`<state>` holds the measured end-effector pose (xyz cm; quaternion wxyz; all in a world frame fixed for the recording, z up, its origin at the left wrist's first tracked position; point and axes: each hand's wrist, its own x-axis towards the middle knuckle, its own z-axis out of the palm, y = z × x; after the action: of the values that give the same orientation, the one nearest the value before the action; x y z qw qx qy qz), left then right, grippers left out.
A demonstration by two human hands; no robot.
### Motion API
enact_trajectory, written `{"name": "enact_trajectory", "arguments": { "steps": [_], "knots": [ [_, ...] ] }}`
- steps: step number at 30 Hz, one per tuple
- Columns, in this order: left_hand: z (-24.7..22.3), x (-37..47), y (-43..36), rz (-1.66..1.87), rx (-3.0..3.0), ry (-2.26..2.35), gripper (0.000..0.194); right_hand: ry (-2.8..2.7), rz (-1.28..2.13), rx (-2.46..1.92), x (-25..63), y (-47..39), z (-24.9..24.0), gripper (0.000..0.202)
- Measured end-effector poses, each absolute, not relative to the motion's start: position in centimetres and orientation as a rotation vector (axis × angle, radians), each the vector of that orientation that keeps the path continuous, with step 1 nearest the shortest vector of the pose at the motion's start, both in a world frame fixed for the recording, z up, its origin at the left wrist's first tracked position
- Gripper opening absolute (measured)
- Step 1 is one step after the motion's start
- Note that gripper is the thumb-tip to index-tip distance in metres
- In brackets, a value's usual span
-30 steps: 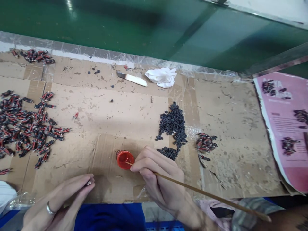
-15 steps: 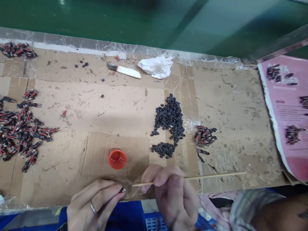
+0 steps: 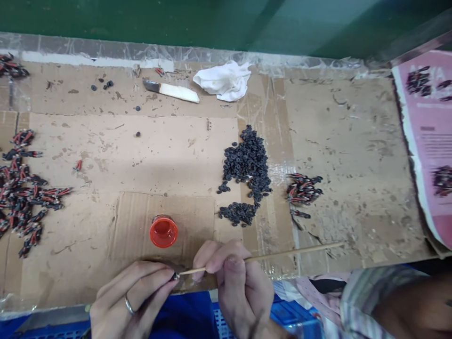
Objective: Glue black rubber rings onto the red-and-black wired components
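**Two hands at stained brown cardboard (image 3: pixel 176 165)**

Left hand (image 3: pixel 132 297), fingertips pinched on a small dark part (image 3: pixel 175 276), its shiny end facing right. Beyond: a round, glossy red cup (image 3: pixel 164 231). Slender wooden stick (image 3: pixel 294 253), tip leftward at the part, long axis rising slightly rightward; right hand (image 3: pixel 235 282), fingers clamped around it.

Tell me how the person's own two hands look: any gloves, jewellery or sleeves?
Both are ungloved. The left hand wears a plain, narrow, silver-coloured ring on one finger. The right hand shows no ring on the fingers in view, and no sleeve at its wrist. The picture's edge cuts off the left wrist, so I can't tell about a sleeve there.
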<state>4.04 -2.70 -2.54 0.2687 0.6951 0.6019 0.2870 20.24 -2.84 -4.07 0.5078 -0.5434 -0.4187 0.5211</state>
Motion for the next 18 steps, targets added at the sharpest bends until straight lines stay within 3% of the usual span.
{"name": "enact_trajectory", "arguments": {
  "steps": [18],
  "knots": [
    [-2.06, 4.19, -2.21, 0.749, 1.944, 1.614, 0.020, -1.038, 1.285, -1.316, 20.58, -2.48, -4.12, 0.032]
  ]
}}
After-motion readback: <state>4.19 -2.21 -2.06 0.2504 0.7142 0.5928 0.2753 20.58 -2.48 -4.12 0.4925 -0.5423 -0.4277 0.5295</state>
